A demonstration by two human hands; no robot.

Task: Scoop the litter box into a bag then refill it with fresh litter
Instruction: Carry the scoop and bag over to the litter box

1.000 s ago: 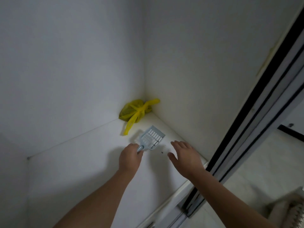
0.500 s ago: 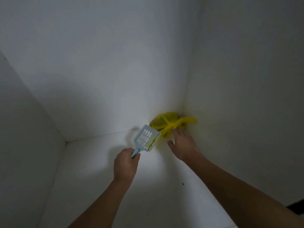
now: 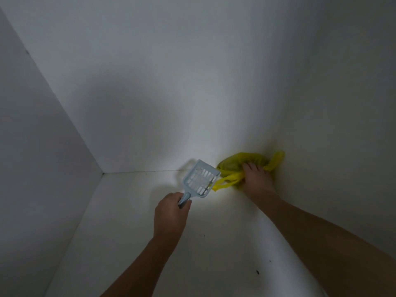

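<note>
A yellow plastic bag point(image 3: 233, 162) with tied handles lies in the far right corner of a white shelf. My right hand point(image 3: 257, 179) lies on top of it, fingers closing round the knotted part. My left hand point(image 3: 171, 213) grips the handle of a light blue slotted litter scoop point(image 3: 201, 179), whose head is raised just left of the bag. No litter box is in view.
The white shelf floor point(image 3: 150, 243) is boxed in by white walls at the left point(image 3: 42, 168), back and right. A few dark specks point(image 3: 257, 272) lie on the floor near my right forearm.
My right hand has reached forward from the shelf floor onto the yellow bag. The view has swung left, away from the door frame. The scoop has stayed in my left hand.
</note>
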